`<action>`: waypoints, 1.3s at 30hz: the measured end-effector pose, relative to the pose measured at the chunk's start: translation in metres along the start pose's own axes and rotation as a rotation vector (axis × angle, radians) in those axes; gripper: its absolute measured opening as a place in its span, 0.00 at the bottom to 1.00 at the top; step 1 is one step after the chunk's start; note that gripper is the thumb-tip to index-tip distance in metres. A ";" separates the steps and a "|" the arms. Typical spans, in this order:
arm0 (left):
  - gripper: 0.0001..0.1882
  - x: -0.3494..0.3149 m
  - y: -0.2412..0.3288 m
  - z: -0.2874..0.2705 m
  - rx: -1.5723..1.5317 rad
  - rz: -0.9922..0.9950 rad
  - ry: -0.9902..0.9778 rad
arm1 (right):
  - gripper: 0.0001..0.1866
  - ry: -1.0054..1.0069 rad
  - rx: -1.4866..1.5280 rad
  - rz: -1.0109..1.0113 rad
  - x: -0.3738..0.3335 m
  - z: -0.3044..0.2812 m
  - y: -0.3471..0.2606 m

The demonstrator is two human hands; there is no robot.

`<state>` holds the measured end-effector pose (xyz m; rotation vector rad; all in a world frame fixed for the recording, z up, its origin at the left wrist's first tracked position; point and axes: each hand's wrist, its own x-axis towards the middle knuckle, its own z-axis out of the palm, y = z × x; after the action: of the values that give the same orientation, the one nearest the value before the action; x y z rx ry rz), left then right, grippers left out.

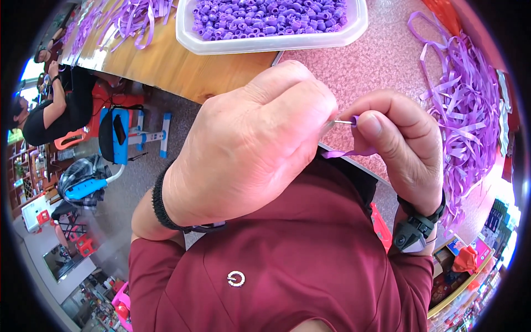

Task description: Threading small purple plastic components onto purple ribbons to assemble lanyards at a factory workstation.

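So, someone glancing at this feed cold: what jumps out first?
The two hands close to the camera at centre: the left hand curled in a fist, the right hand pinching a small purple bead on a thin metal needle between them. Next, the white tray heaped with purple beads at the top, and the purple ribbon pile along the right.

Both hands meet at chest height, left hand (249, 149) fisted, right hand (401, 146) pinching with fingertips.

A small craft workshop. Beyond the pinching hands, a white plastic tray (354, 25) of purple beads (265, 16) sits on a wooden table (166, 61); heaped purple ribbon strips (470, 110) lie right of them, with another worker (50, 110) seated far left.
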<state>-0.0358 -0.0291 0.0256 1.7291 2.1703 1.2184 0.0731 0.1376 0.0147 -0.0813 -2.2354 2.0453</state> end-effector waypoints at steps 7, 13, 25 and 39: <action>0.07 -0.004 -0.007 0.015 -0.018 -0.001 0.093 | 0.09 0.083 -0.211 -0.075 -0.001 0.006 0.006; 0.08 -0.009 0.000 0.024 -0.208 -0.106 0.164 | 0.08 0.104 -0.173 -0.078 -0.002 0.014 0.011; 0.13 -0.023 -0.019 0.023 -0.539 -0.259 0.028 | 0.18 0.329 0.177 0.021 0.001 -0.007 -0.003; 0.15 -0.013 -0.014 0.023 -1.355 -0.715 -0.148 | 0.17 0.322 0.079 -0.181 -0.011 -0.050 -0.004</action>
<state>-0.0298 -0.0293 -0.0035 0.4015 1.0531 1.5754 0.0897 0.1851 0.0222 -0.1810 -1.8960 1.8709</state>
